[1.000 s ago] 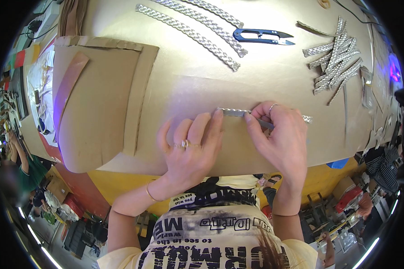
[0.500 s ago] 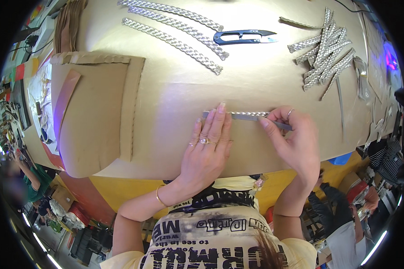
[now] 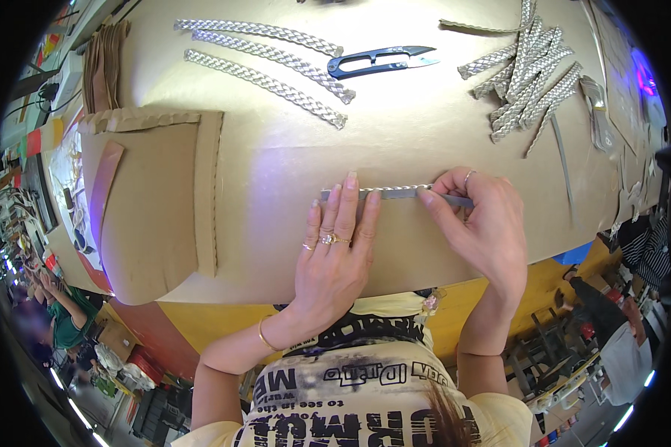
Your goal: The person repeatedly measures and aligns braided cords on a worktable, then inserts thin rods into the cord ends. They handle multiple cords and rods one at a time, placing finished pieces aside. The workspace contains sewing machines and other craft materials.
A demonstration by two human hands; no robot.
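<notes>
On the table, my left hand (image 3: 332, 253) lies palm down with its fingers stretched and spread. Its fingertips press on a thin grey strip (image 3: 395, 194) and on a narrow braided silvery strap (image 3: 406, 188) running along the strip's far edge. Thumb and fingers of my right hand (image 3: 486, 223) pinch both near their right end, and the grey strip's tail pokes out under those fingers. Parts of the strap are hidden beneath both hands. Beyond them lie black thread snips (image 3: 412, 56) and several flat braided straps (image 3: 267, 80), spread out at the far left.
A heap of shorter braided straps (image 3: 528, 74) sits at the far right, near a loose thin grey strip (image 3: 564, 167). To the left lie a large brown folded panel (image 3: 156, 216), a curved strip (image 3: 106, 182) on it and bundled brown strips (image 3: 104, 74). Other people work beyond the table.
The whole view has shifted slightly, so the table items sit further left. My left fingers are spread a little wider. My right hand keeps its pinch on the strap and strip.
</notes>
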